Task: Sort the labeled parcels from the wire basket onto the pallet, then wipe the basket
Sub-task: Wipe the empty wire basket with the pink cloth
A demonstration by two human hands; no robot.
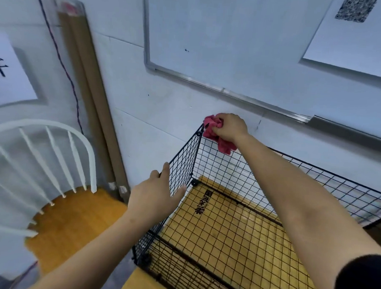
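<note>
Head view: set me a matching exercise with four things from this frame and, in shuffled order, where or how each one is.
Things:
1. right hand
2. left hand
3. white chair
4. cardboard tubes

Places or states:
A. leaning against the wall
B. open, at the left panel of the wire basket
C. gripping the pink cloth at the basket's far corner
D. at the view's left edge, with an orange seat

Pairs: 1-C, 2-B, 3-D, 4-A.

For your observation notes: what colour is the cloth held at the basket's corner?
Pink-red; the cloth, gripped by the right hand, shows best in the head view.
</note>
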